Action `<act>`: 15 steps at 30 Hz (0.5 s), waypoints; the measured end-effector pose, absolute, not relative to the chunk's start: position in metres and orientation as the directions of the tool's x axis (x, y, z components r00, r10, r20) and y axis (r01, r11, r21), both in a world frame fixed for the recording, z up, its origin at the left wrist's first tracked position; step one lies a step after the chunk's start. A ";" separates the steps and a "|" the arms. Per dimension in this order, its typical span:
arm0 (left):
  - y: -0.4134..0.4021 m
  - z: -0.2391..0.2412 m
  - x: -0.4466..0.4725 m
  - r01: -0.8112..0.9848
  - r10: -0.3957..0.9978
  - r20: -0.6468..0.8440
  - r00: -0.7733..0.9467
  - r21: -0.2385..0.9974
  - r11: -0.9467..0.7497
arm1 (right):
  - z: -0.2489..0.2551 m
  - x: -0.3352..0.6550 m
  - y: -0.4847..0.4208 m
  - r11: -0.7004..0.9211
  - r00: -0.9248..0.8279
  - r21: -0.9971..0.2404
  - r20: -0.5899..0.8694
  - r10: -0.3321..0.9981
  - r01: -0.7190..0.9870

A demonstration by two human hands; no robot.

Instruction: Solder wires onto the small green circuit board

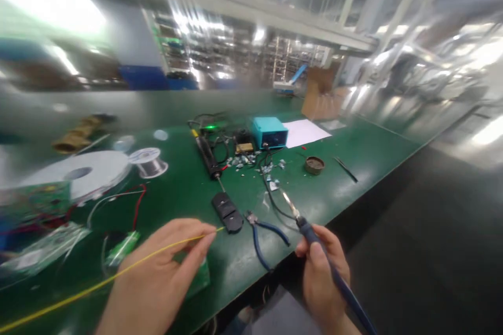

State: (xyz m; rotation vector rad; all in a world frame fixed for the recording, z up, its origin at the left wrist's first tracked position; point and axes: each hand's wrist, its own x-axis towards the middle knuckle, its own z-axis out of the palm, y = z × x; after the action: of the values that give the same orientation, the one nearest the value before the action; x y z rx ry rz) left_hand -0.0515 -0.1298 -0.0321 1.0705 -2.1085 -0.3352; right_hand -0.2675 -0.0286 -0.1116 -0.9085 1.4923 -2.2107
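Note:
My left hand [165,267] pinches a thin yellow wire [98,282] between thumb and forefinger; the wire runs down to the lower left, and its tip points toward a small black part [227,212] on the green bench. My right hand [324,272] is closed round the blue handle of a soldering iron [310,233], whose metal tip [288,201] points up and left over the bench edge. Blue-handled pliers [263,238] lie between my two hands.
A teal soldering station [270,132], a solder spool [149,162], a large white reel [84,172], a round tin [314,165], white paper [304,132], circuit boards [43,251] and red wires [135,204] lie on the green bench [353,188]. Its edge runs diagonally; dark floor lies right.

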 end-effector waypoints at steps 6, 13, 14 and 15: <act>-0.208 0.019 -0.217 -0.486 -0.599 0.478 -0.642 0.351 0.801 | -0.099 -0.295 -0.051 -0.591 -0.917 -0.798 0.318 -0.241 -0.121; -0.256 -0.014 -0.371 -0.427 -0.453 0.315 -0.834 0.153 0.891 | -0.115 -0.318 -0.052 -0.592 -0.935 -0.800 0.279 -0.218 -0.101; -0.259 -0.019 -0.382 -0.435 -0.456 0.292 -0.841 0.137 0.890 | -0.115 -0.322 -0.051 -0.569 -0.942 -0.818 0.250 -0.225 -0.082; -0.262 -0.024 -0.391 -0.445 -0.461 0.270 -0.845 0.124 0.887 | -0.115 -0.326 -0.050 -0.546 -0.946 -0.835 0.225 -0.232 -0.065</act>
State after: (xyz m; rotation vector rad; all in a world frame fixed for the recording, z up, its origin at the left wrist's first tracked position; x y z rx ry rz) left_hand -0.3906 -0.2619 -0.0236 0.6788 -2.7621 -0.0813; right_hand -0.3258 -0.0499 -0.1152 -0.4772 1.4453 -2.6376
